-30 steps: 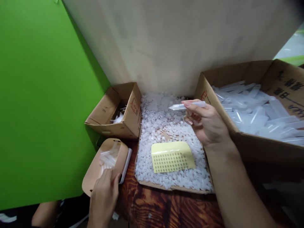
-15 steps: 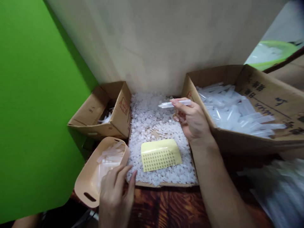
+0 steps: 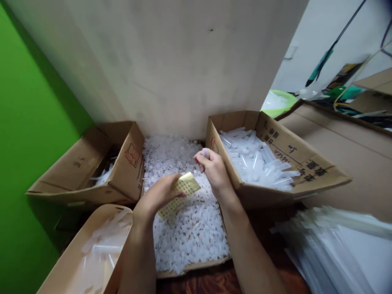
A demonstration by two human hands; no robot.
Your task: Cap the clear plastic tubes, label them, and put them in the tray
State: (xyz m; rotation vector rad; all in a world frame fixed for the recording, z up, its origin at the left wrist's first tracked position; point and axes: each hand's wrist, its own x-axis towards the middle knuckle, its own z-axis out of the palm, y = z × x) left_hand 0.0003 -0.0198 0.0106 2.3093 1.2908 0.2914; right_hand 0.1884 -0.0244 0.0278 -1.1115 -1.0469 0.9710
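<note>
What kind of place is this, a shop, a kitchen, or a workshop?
Most likely a small assembly or packing workbench. A cardboard box holds clear plastic tubes, a tray of small white caps sits in the middle, and the left hand holds a yellow sticker sheet.

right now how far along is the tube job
Done: some tubes lie in the beige tray. In hand: left hand holds the yellow sticker sheet; right hand holds one clear tube. Left: many tubes in the right box.

Dark printed characters on the right cardboard box (image 3: 284,149) are too blurred to read.
</note>
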